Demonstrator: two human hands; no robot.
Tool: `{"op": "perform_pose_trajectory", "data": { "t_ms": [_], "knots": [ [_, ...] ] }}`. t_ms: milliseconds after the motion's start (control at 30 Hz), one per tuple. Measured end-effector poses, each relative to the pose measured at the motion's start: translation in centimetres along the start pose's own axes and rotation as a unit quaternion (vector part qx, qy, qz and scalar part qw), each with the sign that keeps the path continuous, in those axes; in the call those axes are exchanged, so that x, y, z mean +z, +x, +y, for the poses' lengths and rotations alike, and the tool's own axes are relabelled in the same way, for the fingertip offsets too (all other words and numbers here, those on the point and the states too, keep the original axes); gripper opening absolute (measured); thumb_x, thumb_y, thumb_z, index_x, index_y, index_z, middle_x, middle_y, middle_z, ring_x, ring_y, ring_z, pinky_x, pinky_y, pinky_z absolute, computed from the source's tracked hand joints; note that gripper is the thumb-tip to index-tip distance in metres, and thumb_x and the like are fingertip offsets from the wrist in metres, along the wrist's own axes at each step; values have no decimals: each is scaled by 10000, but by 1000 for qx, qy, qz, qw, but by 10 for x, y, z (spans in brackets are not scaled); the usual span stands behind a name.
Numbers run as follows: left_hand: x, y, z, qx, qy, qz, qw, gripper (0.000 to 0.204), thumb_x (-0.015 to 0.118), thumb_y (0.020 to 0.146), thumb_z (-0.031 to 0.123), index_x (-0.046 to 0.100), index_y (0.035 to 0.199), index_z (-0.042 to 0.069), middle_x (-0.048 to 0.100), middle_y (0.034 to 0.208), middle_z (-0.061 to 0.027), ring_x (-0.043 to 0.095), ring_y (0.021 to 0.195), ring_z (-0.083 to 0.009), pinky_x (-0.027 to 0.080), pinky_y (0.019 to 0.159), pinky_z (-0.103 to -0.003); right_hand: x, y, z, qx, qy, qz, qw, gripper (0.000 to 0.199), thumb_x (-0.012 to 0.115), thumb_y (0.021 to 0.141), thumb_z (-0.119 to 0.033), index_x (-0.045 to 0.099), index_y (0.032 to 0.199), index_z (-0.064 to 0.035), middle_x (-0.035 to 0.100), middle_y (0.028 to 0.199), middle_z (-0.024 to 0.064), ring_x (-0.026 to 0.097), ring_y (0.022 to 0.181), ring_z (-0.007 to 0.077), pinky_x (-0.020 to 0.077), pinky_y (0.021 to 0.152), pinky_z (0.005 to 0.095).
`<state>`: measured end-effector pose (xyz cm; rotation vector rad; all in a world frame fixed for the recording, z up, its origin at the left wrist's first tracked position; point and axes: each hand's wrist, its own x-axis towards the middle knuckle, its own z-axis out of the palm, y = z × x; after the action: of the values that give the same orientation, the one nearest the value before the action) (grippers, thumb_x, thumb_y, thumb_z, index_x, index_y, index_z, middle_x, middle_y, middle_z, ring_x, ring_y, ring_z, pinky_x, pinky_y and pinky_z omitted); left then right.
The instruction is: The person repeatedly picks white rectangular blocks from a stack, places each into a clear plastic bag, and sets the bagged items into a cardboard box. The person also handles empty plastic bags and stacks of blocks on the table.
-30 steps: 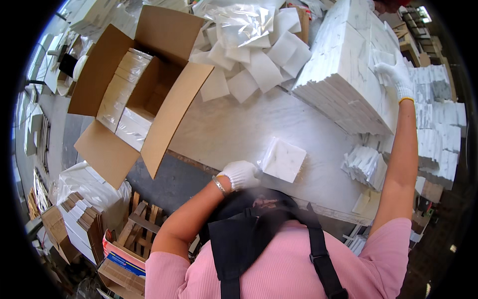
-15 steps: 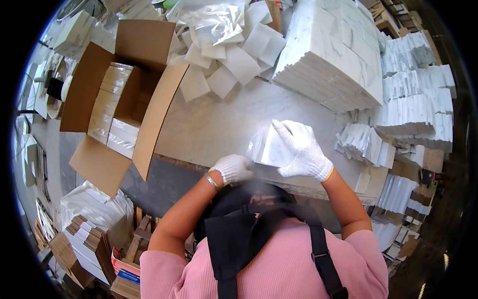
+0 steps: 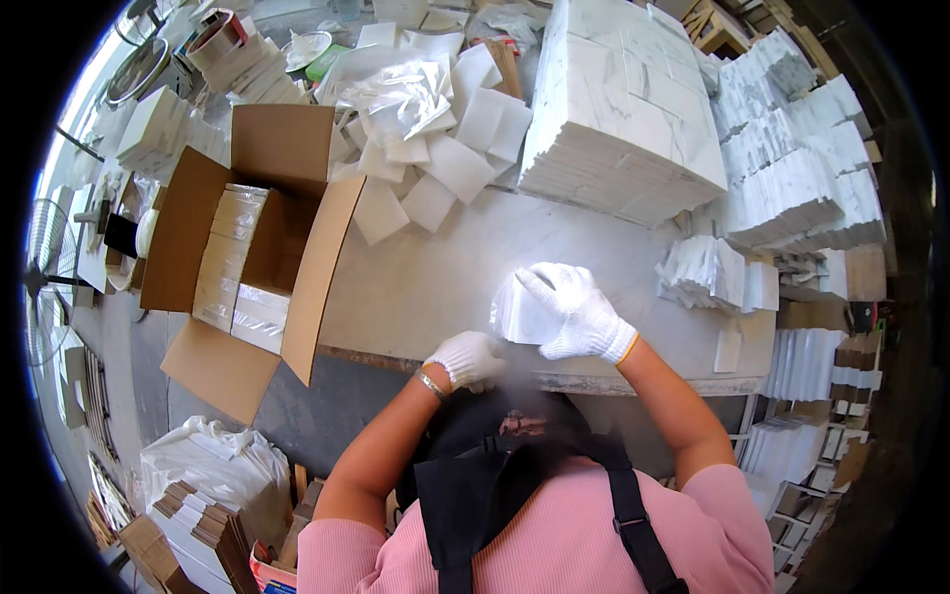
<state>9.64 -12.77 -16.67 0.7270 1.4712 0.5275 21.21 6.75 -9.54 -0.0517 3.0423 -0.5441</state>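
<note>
Pale stone forms the counter, and everything below is placed from the open cardboard box standing at its left end. Inside the box lie long packs wrapped in clear film, stacked along its left wall. Just right of the box's far flap, loose white square tiles are scattered together with crumpled clear plastic sheeting. Farther right of the box rises a broad stack of white marble tiles, and beyond that stand several smaller tile stacks at the counter's right end. None of these lies between the hands and the box; bare counter separates them.

Well to the right of the box, near the counter's front edge, the right hand in a white knit glove lies over 1 white square tile, fingers spread across its right side and top; its grip is open and flat on the tile rather than closed around it. The left hand, also gloved, sits at the counter's front edge just below the tile, with fingers curled; whether it touches the tile cannot be told.

A soft blur hangs over the area near the left hand. The tile's lower edge is hard to make out.
</note>
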Motion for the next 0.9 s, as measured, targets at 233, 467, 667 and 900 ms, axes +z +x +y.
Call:
{"op": "perform_pose_trajectory", "data": {
  "t_ms": [233,467,667,900],
  "knots": [
    [-3,-10,13,-5,-9,-1,1000,299,631,877,280,718,955,5,714,724,-99,682,563,-166,536,514,-268,-4,-6,-4,10,-43,-19,999,1024,832,603,-417,420,1488,-108,474,1415,219,457,1319,387,362,1076,529],
    [1,-6,9,4,11,-5,1000,322,612,903,296,714,959,-4,714,738,-97,648,543,-151,508,496,-266,2,-25,-8,159,22,56,985,1081,738,744,-649,313,1550,-67,353,1537,274,341,1426,436,273,1162,538],
    [2,-12,2,10,-17,-5,1000,330,636,910,324,706,963,6,717,759,-87,646,565,-140,507,509,-269,47,-68,-10,323,342,191,862,1015,720,820,-586,296,1537,-6,429,1488,280,401,1395,425,325,1164,446],
    [9,-2,-14,42,-21,-43,998,291,626,909,271,700,1006,7,705,813,-84,644,637,-134,509,564,-264,71,-88,-46,411,317,174,837,868,850,753,-387,450,1444,-47,630,1294,221,599,1212,348,471,1020,430]
  ]
}}
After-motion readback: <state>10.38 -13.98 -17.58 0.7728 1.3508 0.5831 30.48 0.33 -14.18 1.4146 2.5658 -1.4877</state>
